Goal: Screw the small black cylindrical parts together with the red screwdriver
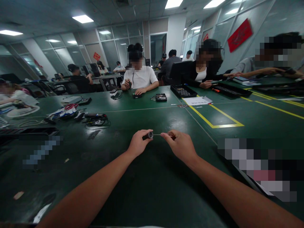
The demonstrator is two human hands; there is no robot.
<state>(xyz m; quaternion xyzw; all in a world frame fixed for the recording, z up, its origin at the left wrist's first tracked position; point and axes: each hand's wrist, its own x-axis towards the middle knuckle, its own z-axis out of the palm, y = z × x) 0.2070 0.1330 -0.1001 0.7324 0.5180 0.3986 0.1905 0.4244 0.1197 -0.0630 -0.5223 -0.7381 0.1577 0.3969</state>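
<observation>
Above the green table [147, 177], my left hand [139, 143] is closed around a small dark cylinder [150, 135] whose round, metallic-looking end shows. Thumb and fingers of my right hand [181, 144] pinch a thin metal rod [156, 135]. The rod points left, and its tip is at the side of the cylinder's round end; whether it touches cannot be made out. The rod's rear part is hidden in my right fingers.
Bundled black cables [96, 119] and red-handled tools [71, 106] lie at the left. Across the table sits a person in white [140, 77], near a small black box [161, 97]. A black tray [182, 91] and a white paper [197, 100] lie further right.
</observation>
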